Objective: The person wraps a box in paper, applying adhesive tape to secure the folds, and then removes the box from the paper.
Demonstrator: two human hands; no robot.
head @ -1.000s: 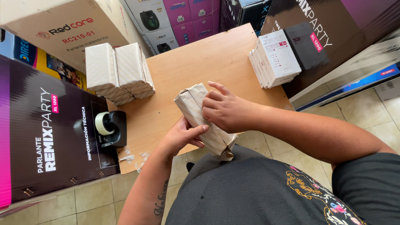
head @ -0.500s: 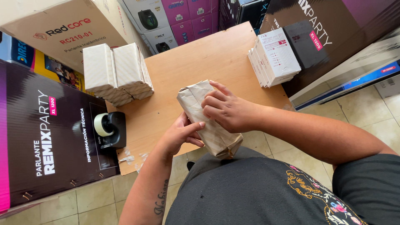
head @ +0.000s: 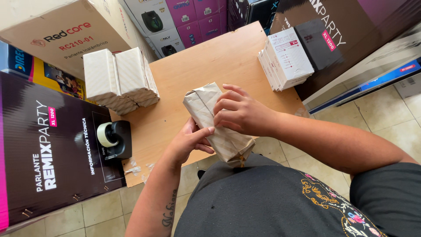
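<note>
over the wooden table [head: 206, 66], both hands grip a paper-wrapped package [head: 218, 123], its long axis slanting away-left.

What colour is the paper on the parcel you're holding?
Pale beige-cream paper with a faint fine pattern on the parcel, seen in the head view.

Parcel [head: 210, 118] near end hidden behind hands.

We are reaching both forearms inward, wrists converging before the torso. Our left hand [head: 187, 141] is cupping upward from below, thumb extended rightward. Our right hand [head: 242, 113] is lying palm-down above it, fingers curled and pressing leftward.
</note>
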